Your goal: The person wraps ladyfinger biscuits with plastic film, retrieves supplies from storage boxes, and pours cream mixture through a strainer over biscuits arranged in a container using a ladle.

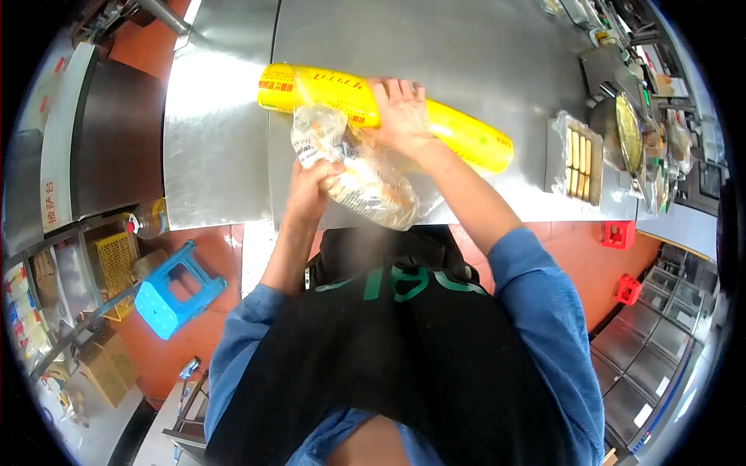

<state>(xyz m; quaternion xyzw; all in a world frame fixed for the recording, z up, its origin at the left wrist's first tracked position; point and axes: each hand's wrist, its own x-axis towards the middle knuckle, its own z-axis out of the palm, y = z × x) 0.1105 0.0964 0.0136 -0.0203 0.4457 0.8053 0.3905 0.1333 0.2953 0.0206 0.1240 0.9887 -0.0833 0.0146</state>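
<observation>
In the head view, my left hand (312,185) is closed on a clear printed plastic bag (373,186) with pale, bread-like food inside. The bag is held near the table's front edge. A long yellow roll of cling film (466,138) with red lettering lies slantwise behind it. My right hand (402,115) is on the roll's middle, its fingers bent over the top and its thumb on the near side. The upper end of the bag overlaps the roll's near side. Bag folds hide some of my left fingers.
A steel table (435,35) carries the roll. Toward its right edge is a tray (554,167) with several yellow sticks in plastic. A dark pan (606,124) stands beside it. On the floor are a blue stool (167,307) at left and red stools (616,234) at right.
</observation>
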